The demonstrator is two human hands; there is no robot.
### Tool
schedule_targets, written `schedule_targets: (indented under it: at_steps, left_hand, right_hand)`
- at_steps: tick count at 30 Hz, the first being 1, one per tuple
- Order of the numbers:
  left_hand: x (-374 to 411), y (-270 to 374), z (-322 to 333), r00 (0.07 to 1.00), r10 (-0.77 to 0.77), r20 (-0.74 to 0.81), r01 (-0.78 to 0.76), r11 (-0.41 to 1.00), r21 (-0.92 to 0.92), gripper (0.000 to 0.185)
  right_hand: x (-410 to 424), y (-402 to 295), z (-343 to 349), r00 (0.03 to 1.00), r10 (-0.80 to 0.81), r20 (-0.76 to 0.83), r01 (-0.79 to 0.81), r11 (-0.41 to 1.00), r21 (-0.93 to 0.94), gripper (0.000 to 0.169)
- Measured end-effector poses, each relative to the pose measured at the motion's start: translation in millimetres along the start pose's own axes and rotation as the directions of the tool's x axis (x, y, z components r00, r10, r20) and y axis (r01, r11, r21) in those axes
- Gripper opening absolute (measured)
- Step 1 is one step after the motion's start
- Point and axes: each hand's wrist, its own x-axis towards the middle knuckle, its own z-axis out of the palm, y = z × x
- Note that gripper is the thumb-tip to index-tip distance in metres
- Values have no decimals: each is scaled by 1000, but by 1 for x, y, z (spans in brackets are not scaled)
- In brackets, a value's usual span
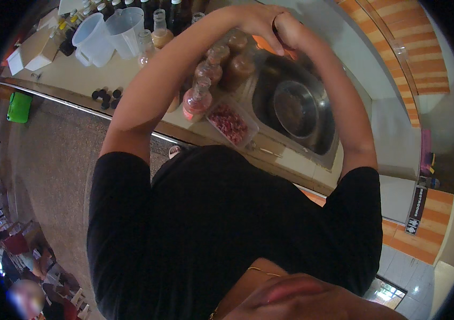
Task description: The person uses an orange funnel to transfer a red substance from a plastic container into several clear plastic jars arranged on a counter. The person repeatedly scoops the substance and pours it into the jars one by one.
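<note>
Beyond the sink, my left hand [259, 25] and my right hand [289, 31] come together at the top of the view. An orange plastic item [265, 44] shows just beneath them, partly covered by my fingers. Whether either hand grips it is hidden. Several glass bottles with brownish contents [239, 66] stand by the left edge of the sink [263, 80]. Nearer to me is a glass bottle with a reddish label [197, 102]. A clear plastic tub [233, 124] holds chopped reddish-purple pieces, like red onion. In the steel sink sits a round metal bowl [295, 108].
Two translucent plastic pitchers [94, 40] [126, 30] stand at the counter's far left, before several dark capped bottles [146, 14]. Loose black caps [106, 98] lie near the counter's front edge. A wall [387, 96] borders the sink's right side. People sit at lower left.
</note>
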Motion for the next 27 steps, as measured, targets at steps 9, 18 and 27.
schedule_targets:
  at_steps: [9, 18, 27]
  left_hand:
    - [2, -17, 8, 991, 43, -128, -45, 999, -18, 120]
    - [-4, -5, 6, 997, 4, -80, -8, 999, -50, 121]
    - [4, -6, 3, 998, 70, 3, -69, 991, -114, 105]
  right_hand:
    - [6, -2, 12, 997, -48, -62, 44, 997, -60, 29]
    - [-29, -9, -33, 995, -95, 12, 95, 994, -44, 33]
    - [-1, 27, 2, 992, -92, -84, 90, 995, -32, 26]
